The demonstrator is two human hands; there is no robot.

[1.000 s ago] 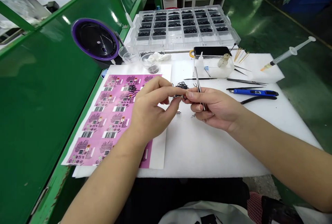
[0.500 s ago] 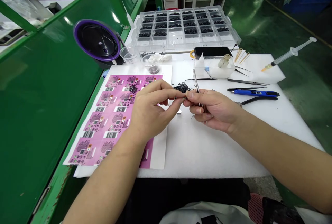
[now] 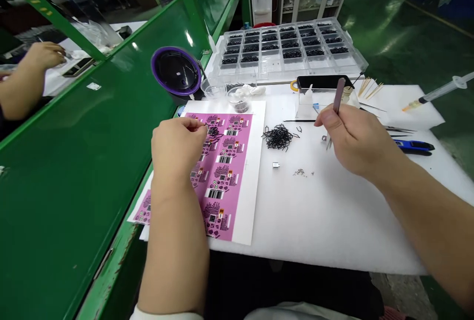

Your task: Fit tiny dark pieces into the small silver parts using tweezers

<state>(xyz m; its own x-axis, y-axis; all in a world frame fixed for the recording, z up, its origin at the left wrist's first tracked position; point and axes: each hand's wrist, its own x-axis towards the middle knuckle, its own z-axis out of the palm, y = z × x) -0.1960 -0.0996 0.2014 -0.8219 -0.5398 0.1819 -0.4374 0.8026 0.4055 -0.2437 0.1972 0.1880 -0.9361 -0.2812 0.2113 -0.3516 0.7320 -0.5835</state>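
Note:
My left hand (image 3: 177,144) is closed in a pinch over the pink printed sheet (image 3: 242,142), beside a small pile of black bent pieces (image 3: 214,132). A tiny dark bit shows at its fingertips, too small to make out. In my right hand (image 3: 355,142) is a pair of metal tweezers (image 3: 338,97), tips pointing down above the white work surface (image 3: 296,216). Between the hands lies a larger pile of black bent pieces (image 3: 278,137). Nearer me are a small silvery block (image 3: 276,165) and a scatter of tiny metallic bits (image 3: 300,173).
Behind stands a clear compartment box (image 3: 274,65) of black pieces. A phone (image 3: 322,82), toothpicks (image 3: 365,87), a syringe (image 3: 440,92) and a blue cutter (image 3: 414,145) lie right. Clear cups (image 3: 215,89) and a purple-rimmed black bowl (image 3: 176,70) stand left. Past the green partition is another person's arm (image 3: 25,73).
My hands have parted: the left moved left to the small black pile on the pink sheet, the right moved right with the tweezers, now held upright. The view has shifted left.

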